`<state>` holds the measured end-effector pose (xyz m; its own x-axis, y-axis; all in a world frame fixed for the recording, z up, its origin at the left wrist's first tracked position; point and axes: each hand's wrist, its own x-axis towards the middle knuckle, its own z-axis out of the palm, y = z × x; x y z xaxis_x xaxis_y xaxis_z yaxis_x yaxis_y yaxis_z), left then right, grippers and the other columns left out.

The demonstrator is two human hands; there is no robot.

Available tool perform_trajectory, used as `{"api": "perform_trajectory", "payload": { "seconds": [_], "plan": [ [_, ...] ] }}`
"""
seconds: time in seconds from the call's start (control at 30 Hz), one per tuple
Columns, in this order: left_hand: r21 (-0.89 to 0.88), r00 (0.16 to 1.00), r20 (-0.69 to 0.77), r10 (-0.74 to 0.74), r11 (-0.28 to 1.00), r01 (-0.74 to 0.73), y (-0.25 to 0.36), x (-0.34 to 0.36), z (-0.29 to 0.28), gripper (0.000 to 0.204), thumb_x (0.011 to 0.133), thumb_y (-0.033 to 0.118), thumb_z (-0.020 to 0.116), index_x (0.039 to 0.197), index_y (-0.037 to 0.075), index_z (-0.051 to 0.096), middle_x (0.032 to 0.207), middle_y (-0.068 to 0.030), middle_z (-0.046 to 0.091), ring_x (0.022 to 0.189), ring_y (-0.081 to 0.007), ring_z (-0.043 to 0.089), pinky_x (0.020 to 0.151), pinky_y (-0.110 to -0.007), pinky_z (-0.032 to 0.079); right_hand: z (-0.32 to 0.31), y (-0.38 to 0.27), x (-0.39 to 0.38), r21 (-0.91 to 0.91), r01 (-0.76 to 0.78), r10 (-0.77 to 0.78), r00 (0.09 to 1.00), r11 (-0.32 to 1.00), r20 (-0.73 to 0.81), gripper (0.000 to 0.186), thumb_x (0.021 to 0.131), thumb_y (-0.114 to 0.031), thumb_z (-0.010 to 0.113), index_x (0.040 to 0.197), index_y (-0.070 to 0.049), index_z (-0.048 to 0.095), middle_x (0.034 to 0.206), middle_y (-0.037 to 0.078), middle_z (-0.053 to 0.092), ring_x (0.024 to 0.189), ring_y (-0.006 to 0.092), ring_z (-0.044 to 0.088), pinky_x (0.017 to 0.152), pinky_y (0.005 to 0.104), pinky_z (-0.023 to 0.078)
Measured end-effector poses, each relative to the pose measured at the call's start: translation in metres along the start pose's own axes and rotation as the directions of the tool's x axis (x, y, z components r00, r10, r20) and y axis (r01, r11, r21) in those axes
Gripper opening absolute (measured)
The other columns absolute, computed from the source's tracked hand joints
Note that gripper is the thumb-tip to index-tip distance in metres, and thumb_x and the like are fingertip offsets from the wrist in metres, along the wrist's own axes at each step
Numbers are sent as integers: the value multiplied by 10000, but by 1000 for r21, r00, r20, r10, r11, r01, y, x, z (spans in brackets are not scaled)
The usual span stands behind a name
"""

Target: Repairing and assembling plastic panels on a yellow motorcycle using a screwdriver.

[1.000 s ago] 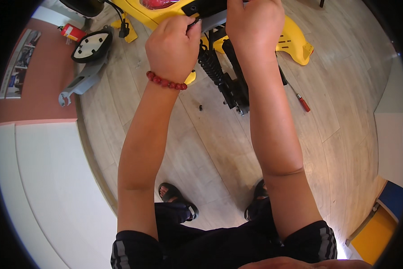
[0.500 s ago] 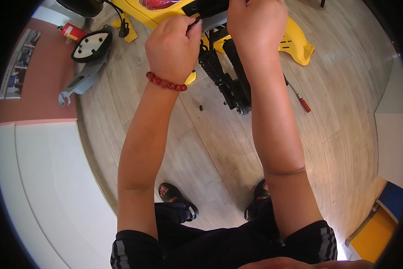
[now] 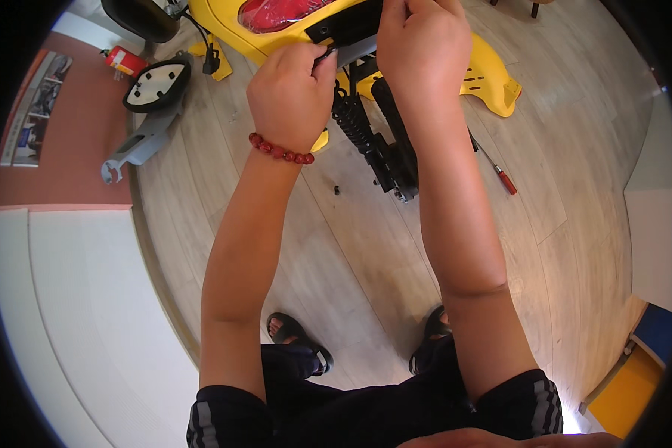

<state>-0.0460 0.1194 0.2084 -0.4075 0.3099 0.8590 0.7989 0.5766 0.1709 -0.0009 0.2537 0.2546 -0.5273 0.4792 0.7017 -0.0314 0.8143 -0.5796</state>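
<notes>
On the wooden floor point(image 3: 575, 172) at far left lie a black-rimmed scooter mirror point(image 3: 156, 84) and a grey bracket point(image 3: 138, 145). To their right, the left hand point(image 3: 291, 101), a red bead bracelet point(image 3: 280, 149) at its wrist, is curled shut, pinching a slim dark tool point(image 3: 324, 54) against the rear of a yellow scooter body point(image 3: 493, 71), just under its red tail light point(image 3: 280, 11). Close beside it, the right hand point(image 3: 424, 45) grips the same dark rear panel from above, fingers folded over its edge. A black coil-spring shock point(image 3: 362, 134) hangs below both hands. Farther right, a red-handled screwdriver point(image 3: 498, 170) lies on the boards.
</notes>
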Motion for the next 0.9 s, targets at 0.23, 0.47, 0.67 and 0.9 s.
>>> {"api": "perform_trajectory", "payload": {
  "seconds": [0.23, 0.47, 0.67, 0.9],
  "plan": [
    [-8, 1000, -9, 20, 1000, -20, -6, 2, 2, 104, 720, 94, 704, 773, 40, 632, 669, -77, 601, 606, -238, 589, 563, -306, 467, 1, -3, -4, 101, 55, -44, 994, 993, -104, 159, 769, -61, 604, 717, 85, 566, 810, 247, 542, 787, 394, 529, 714, 424, 434],
    [-1, 999, -17, 30, 1000, -30, -3, 2, 2, 108, 714, 92, 705, 775, 40, 633, 671, -81, 600, 604, -239, 586, 565, -306, 466, -1, 0, 1, 97, -1, 3, 1000, 995, -16, 166, 751, -59, 622, 818, 87, 582, 841, 247, 556, 795, 397, 538, 710, 418, 445],
    [-13, 1000, -7, 0, 1000, 0, 0, -4, -6, 104, 721, 101, 702, 779, 43, 638, 674, -82, 604, 606, -238, 589, 570, -310, 468, -9, -6, -6, 103, 61, -56, 997, 993, -48, 173, 771, -85, 609, 817, 81, 588, 833, 252, 561, 782, 393, 554, 715, 423, 455],
    [125, 995, -33, 93, 988, -88, -13, 1, 6, 159, 744, 226, 705, 799, 80, 677, 705, -54, 644, 620, -195, 619, 598, -295, 486, -29, 38, 22, 51, 337, -337, 941, 940, -20, 227, 816, -144, 576, 767, 75, 611, 792, 259, 584, 713, 394, 577, 655, 417, 470]
  ]
}}
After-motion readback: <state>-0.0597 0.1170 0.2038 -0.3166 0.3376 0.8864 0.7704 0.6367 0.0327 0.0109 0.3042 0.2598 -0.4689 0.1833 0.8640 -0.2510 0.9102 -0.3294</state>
